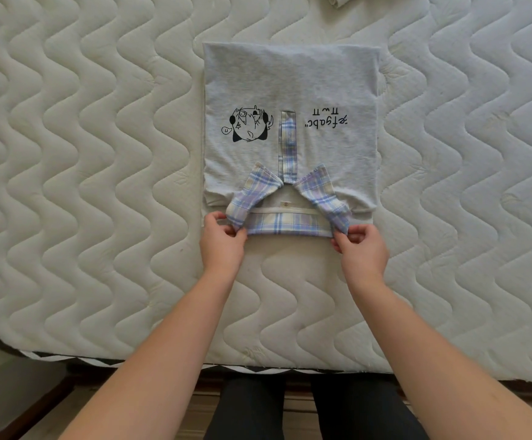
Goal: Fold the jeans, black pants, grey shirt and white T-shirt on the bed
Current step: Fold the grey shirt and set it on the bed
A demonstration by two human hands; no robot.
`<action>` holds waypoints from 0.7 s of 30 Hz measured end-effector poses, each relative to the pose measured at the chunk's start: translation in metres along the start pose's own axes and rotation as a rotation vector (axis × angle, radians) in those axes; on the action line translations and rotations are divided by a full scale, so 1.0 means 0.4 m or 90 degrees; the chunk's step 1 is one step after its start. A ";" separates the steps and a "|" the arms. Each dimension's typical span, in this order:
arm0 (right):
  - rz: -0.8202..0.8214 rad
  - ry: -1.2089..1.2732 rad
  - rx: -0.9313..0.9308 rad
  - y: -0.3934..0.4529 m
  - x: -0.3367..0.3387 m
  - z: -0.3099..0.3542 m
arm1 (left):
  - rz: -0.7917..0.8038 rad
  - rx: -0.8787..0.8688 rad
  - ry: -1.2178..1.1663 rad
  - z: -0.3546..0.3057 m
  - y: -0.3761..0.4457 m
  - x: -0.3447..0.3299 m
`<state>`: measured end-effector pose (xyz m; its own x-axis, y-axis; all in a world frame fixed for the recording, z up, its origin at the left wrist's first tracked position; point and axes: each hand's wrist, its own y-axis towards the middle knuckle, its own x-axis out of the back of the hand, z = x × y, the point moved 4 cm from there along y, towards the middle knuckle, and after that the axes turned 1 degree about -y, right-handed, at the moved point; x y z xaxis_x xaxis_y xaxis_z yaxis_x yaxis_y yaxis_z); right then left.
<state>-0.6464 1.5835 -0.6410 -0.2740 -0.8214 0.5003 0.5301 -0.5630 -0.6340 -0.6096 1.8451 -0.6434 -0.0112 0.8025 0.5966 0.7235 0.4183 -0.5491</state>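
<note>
The grey shirt point(290, 90) is lying folded on the bed point(99, 185), its long axis running away from the person. The left hand point(223, 239) and right hand point(358, 247) are each pinching a near corner of the plaid collar point(282, 225), equally close.

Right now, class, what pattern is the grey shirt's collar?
Plaid, in blue, lilac and cream: collar, head view.

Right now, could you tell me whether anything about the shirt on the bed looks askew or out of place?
Nothing is damaged. The grey shirt lies folded square on the mattress. Only its plaid collar looks unsettled: both points splay outward, each pinched at the corner by the left hand and right hand.
</note>
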 end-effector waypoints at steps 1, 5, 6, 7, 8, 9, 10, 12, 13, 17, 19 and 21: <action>0.005 -0.002 -0.009 0.000 -0.001 -0.006 | 0.010 0.016 0.008 0.009 -0.001 -0.002; 0.021 -0.026 -0.012 -0.001 -0.005 -0.013 | 0.004 -0.008 -0.014 0.019 0.009 0.011; 0.021 -0.009 -0.018 -0.004 -0.006 -0.014 | -0.002 -0.014 -0.032 0.017 0.017 0.017; 0.018 0.009 -0.027 -0.005 -0.007 -0.014 | -0.009 -0.009 -0.055 0.016 0.027 0.022; 0.012 0.016 -0.032 -0.006 -0.008 -0.013 | -0.020 0.005 -0.083 0.015 0.038 0.026; 0.010 0.004 -0.029 -0.004 -0.008 -0.010 | -0.036 0.026 -0.113 0.013 0.049 0.029; 0.017 -0.017 -0.020 -0.001 -0.009 -0.006 | -0.053 0.051 -0.139 0.012 0.061 0.032; 0.038 -0.064 0.004 0.012 -0.011 0.004 | -0.066 0.107 -0.171 0.006 0.085 0.032; 0.046 -0.082 0.013 0.020 -0.012 0.006 | -0.058 0.138 -0.188 0.002 0.096 0.029; 0.039 -0.109 0.037 0.033 -0.002 0.013 | -0.031 0.256 -0.267 -0.021 0.123 0.023; 0.022 -0.114 0.052 0.028 0.006 0.019 | -0.060 0.262 -0.263 -0.034 0.130 0.031; 0.010 -0.115 0.063 0.021 0.012 0.022 | -0.091 0.241 -0.263 -0.042 0.135 0.038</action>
<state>-0.6362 1.5758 -0.6387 -0.1214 -0.7956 0.5936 0.6124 -0.5306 -0.5860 -0.5592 1.8726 -0.6542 -0.4144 0.7943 0.4442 0.3989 0.5972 -0.6958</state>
